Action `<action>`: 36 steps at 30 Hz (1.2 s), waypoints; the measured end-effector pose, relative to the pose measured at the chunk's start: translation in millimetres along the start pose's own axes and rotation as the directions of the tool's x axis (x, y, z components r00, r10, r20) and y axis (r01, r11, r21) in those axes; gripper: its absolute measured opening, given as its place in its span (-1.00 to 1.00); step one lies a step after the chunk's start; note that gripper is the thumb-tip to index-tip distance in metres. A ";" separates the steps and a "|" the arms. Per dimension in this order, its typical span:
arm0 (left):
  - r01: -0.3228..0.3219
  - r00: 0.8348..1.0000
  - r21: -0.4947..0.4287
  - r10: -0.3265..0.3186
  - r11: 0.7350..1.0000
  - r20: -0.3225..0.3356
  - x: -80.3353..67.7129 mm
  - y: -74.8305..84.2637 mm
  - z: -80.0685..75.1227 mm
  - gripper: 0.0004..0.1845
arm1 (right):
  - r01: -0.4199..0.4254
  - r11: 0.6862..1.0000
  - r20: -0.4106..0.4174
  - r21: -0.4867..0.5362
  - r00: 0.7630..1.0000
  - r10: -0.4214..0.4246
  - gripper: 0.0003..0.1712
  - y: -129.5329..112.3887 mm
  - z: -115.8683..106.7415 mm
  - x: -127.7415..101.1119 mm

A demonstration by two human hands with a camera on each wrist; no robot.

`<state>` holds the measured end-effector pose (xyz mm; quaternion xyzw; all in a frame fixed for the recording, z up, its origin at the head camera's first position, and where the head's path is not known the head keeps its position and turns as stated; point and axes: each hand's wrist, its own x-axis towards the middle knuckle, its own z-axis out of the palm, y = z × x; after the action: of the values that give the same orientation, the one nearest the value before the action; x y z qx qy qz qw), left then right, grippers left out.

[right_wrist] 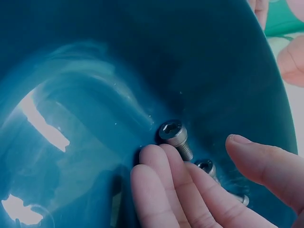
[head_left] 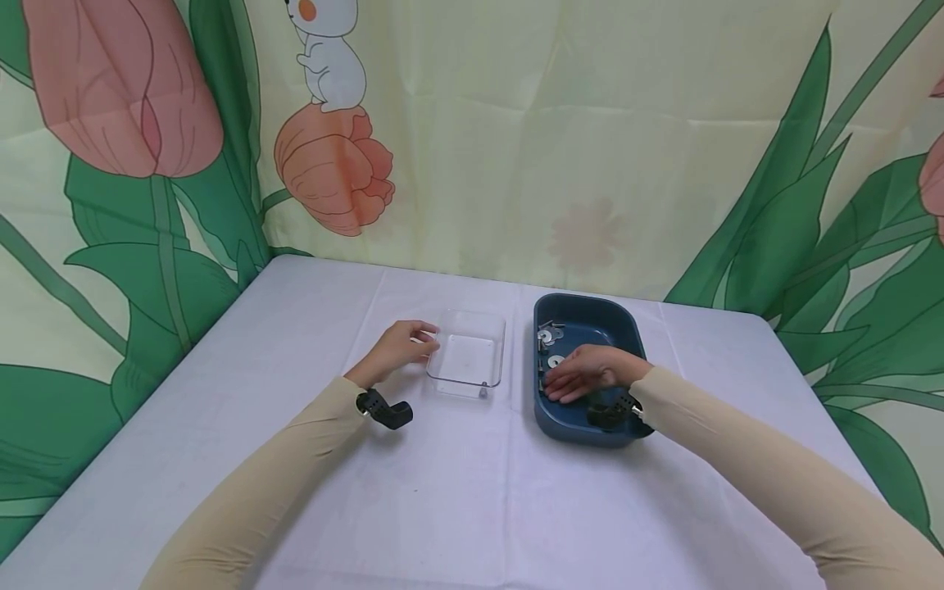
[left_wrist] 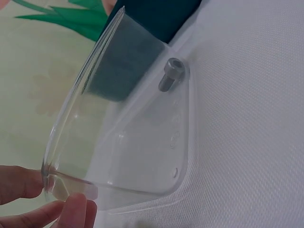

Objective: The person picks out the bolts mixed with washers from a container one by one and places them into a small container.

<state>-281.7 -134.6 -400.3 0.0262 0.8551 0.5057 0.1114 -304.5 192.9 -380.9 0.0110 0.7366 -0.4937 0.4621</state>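
Near the middle of the head view, the box [head_left: 468, 358] looks like clear, smooth, glossy plastic, with bright glints along its rim. The screw [left_wrist: 173, 73] inside it is grey metal with a dull sheen. To its right, the blue tray [head_left: 571, 428] seems to be opaque plastic; the right wrist view shows its smooth, shiny inside mirroring light at left. The screws [right_wrist: 176, 136] there are metal, their heads finely knurled, and the washer [head_left: 555, 361] is pale, smooth metal. White cloth [head_left: 428, 508] below is matt, visibly woven; the backdrop [head_left: 472, 164] is softly creased printed fabric.
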 end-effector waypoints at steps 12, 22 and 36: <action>0.006 1.000 0.010 -0.006 1.000 0.001 -1.2 1.5 -0.4 -0.57 | -0.031 0.991 0.040 0.130 0.999 0.026 -0.61 3.0 -2.5 6.0; -0.002 1.000 0.001 0.002 1.000 -0.002 -0.4 0.3 -0.3 -0.57 | 0.011 0.986 0.076 0.164 0.997 -0.024 -0.68 7.4 -2.4 8.8; -0.009 1.000 0.004 0.009 1.000 -0.001 -3.5 1.8 -0.1 -0.57 | 0.033 0.977 0.025 0.209 0.999 -0.039 -0.70 6.3 2.0 13.6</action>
<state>-278.4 -134.4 -398.1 0.0301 0.8560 0.5046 0.1088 -308.0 188.7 -395.0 0.0388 0.6739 -0.5769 0.4599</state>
